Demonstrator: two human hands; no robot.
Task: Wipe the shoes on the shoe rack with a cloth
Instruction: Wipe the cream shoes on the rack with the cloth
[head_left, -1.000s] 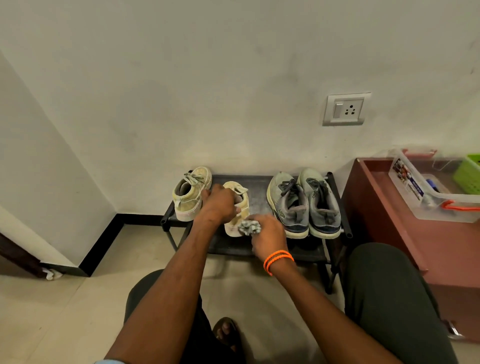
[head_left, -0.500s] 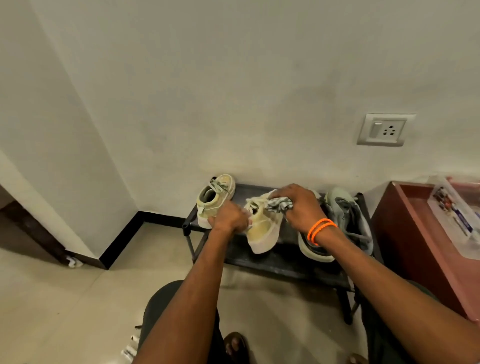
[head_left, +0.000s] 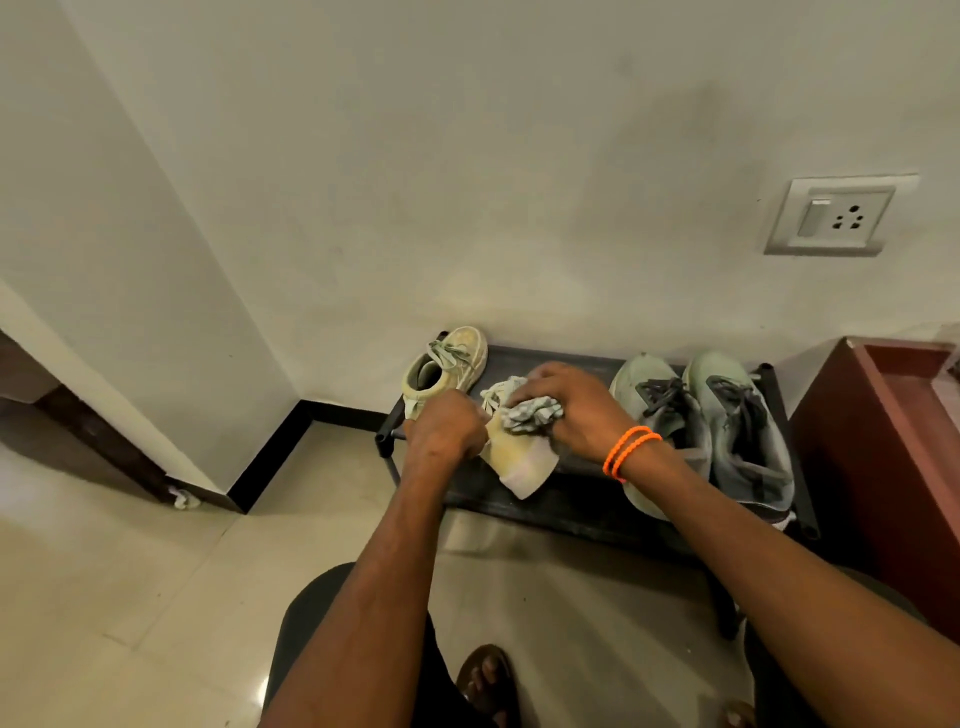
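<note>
Yellow canvas is getting the attention as a person, seated before a low black shoe rack (head_left: 582, 506), is holding a pale yellow shoe (head_left: 519, 460) lifted just above the rack's front edge and tilted with its heel toward the camera. The left hand (head_left: 441, 434) is gripping the shoe's near side, fingers curled round it, while the right hand (head_left: 576, 402), an orange band at the wrist, is clutching a crumpled grey cloth (head_left: 530, 415) and pressing it onto the shoe's upper by the laces. The shoe's yellow mate (head_left: 447, 371) is standing at the rack's left end, and a pair of grey-green trainers (head_left: 717, 431) is sitting at the rack's right end, just beside the working hand. Judging from the grip, the wipe is likely going best with the left hand keeping the shoe steady against the cloth's pressure, the right sweeping in short strokes from laces to toe, and the shoe being turned to expose its sides and sole edge. The three shoes resting on the rack appear to be waiting their turn.
</note>
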